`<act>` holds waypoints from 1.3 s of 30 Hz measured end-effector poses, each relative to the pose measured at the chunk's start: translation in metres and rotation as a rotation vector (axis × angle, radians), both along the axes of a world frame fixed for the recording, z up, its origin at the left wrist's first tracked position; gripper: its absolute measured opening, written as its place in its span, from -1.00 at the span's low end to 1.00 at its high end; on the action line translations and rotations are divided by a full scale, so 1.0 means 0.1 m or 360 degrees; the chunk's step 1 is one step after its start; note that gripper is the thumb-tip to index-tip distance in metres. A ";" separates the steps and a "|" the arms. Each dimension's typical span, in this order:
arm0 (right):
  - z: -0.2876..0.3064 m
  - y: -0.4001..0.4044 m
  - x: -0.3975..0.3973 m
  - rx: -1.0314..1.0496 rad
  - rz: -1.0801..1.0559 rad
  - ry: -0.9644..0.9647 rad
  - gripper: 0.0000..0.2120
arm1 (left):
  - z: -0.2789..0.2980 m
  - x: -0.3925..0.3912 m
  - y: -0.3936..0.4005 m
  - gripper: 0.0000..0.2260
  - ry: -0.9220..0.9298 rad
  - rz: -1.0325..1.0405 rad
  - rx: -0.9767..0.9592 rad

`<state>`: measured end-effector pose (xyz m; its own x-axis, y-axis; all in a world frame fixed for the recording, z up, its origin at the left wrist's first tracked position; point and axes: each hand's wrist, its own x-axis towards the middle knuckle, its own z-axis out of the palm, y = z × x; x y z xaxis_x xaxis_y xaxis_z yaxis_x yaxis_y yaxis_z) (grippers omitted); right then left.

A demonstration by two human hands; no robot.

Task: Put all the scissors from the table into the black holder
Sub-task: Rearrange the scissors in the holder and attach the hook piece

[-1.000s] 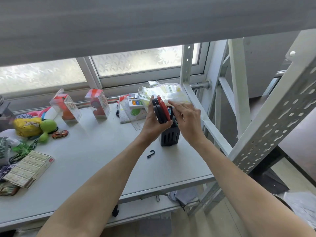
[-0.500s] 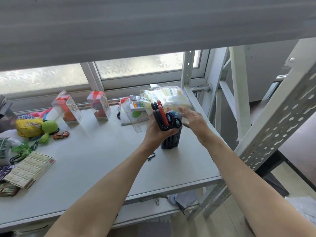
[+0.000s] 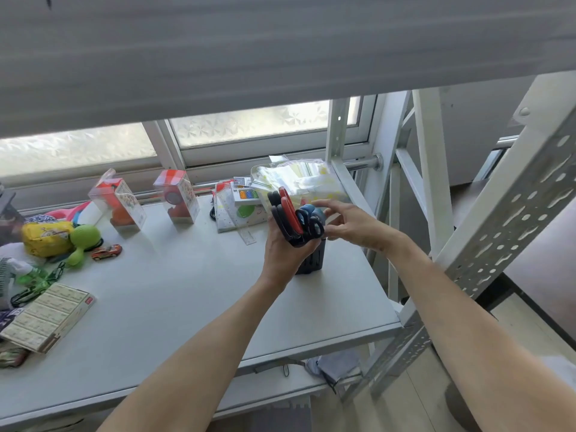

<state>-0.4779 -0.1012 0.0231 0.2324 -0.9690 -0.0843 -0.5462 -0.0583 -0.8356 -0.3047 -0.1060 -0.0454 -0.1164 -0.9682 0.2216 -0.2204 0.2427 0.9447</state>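
Observation:
My left hand (image 3: pixel 282 249) is shut on a bunch of scissors (image 3: pixel 285 213) with black and red handles, held upright with the handles on top. Right behind my fingers stands the black holder (image 3: pixel 311 260), near the table's right edge; most of it is hidden by my hand. Blue and black scissor handles (image 3: pixel 310 218) stick up beside the bunch, over the holder. My right hand (image 3: pixel 352 226) hovers just to their right, fingers spread, fingertips close to the blue handles and holding nothing.
Clear toy boxes (image 3: pixel 120 202) and a clear bag (image 3: pixel 299 179) line the back by the window. Soft toys, a toy car (image 3: pixel 106 252) and a flat carton (image 3: pixel 46 316) crowd the left of the white table (image 3: pixel 174 291). A perforated metal rack (image 3: pixel 505 219) stands at right.
My right hand came off the scissors and holder, swung out to the right, and now opens toward the blue handles. My left hand keeps its bunch by the holder.

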 end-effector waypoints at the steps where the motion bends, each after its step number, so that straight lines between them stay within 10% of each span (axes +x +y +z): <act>1: 0.03 -0.01 -0.04 0.0057 0.0083 0.0046 -0.42 | -0.01 0.01 -0.01 -0.24 -0.0006 -0.0009 0.0012; 23: -0.05 0.06 0.35 -0.0739 -0.0404 0.0717 -0.57 | -0.10 -0.06 -0.06 -0.36 0.0009 -0.0009 0.0007; 30: 0.42 -0.13 0.16 0.0234 0.0177 0.0621 -0.22 | -0.05 0.04 -0.08 -0.34 -0.0044 -0.0091 0.0032; 39: 0.53 -0.36 0.21 0.0291 0.0521 0.1148 -0.11 | -0.03 0.13 -0.17 -0.40 -0.0107 -0.0211 0.0063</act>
